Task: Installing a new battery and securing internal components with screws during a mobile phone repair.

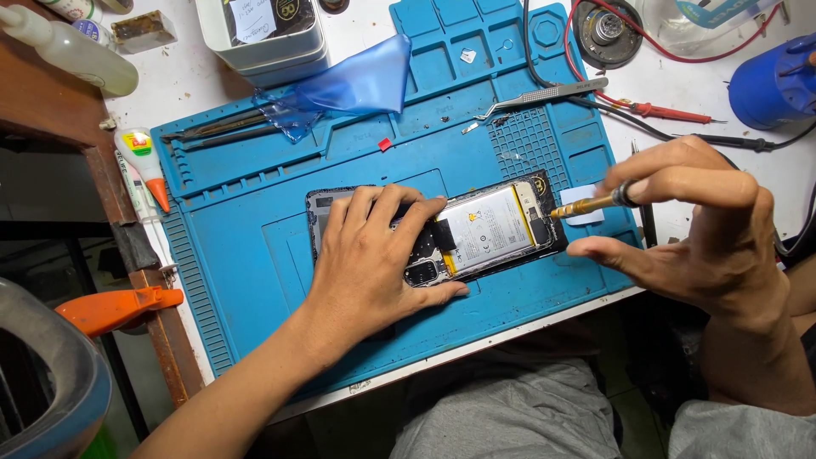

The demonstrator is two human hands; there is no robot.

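Blue silicone work mat (255, 255) covers the white desk (195, 81), and an opened phone (489, 229) with its back removed lies flat near the mat's front edge, its pale battery (486, 228) exposed. Left hand (374, 263) rests spread and flat on the phone's left half, gripping nothing, while the right hand (697, 225) pinches a small brass-tipped screwdriver (591, 203) whose tip meets the phone's right end. Metal tweezers (544, 95) and a crumpled blue film (348, 85) lie farther back on the mat.
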